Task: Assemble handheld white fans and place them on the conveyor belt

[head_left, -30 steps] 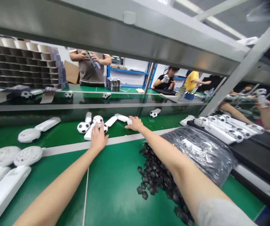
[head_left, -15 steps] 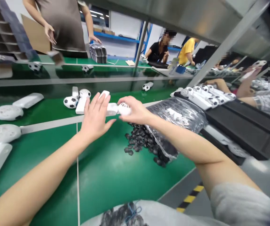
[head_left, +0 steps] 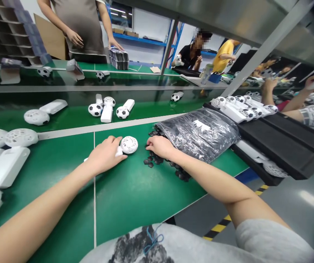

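Perforated white disc lay bare | left grip half-open over white handle, hold unclear | right grip curled at black pentagon pieces, hold unclear | none fitted

Bright, even light falls from ceiling strip lights. On the green workbench, a glossy black plastic bag shows pale glare and shadows stay faint. Beyond it, a steel shelf bows with wide-angle distortion; the top right corner darkens.
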Demonstrator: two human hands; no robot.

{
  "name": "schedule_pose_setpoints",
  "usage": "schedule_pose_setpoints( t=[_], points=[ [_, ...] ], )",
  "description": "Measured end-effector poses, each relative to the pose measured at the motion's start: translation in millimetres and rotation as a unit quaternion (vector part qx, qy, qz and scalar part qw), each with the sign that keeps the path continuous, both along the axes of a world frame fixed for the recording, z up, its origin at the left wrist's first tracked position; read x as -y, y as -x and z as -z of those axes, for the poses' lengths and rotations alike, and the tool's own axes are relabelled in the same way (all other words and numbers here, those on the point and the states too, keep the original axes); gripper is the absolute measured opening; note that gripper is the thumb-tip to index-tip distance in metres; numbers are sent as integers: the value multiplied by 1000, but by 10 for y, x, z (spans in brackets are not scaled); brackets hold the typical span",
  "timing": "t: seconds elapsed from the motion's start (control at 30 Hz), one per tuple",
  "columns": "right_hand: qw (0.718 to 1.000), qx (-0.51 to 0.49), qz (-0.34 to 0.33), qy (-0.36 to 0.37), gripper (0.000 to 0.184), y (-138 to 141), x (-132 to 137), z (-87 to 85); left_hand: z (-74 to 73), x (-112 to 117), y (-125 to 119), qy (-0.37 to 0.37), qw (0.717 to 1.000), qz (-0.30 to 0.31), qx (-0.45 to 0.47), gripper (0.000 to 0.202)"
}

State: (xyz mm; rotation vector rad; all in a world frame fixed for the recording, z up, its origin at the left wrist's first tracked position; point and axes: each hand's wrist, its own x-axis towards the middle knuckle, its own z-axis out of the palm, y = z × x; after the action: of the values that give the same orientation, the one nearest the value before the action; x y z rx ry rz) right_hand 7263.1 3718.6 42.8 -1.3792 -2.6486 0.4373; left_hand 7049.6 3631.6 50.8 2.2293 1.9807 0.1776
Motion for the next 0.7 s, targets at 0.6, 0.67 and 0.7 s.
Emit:
schedule_pose_setpoints(
  t=[0.6, 0.67, 0.7],
  points=[
    [972, -194, -136, 7, 5, 126, 362, -147, 18, 15, -93, 0, 997, -2, 80, 66],
    [971, -195, -138, -9, 4, 145, 358, -120, 10, -2, -92, -5, 994, 4, 109, 71],
    [970, -196, -146, -20, 5, 154, 352, -101, 8, -12, -94, -4, 993, 9, 122, 74]
  ],
)
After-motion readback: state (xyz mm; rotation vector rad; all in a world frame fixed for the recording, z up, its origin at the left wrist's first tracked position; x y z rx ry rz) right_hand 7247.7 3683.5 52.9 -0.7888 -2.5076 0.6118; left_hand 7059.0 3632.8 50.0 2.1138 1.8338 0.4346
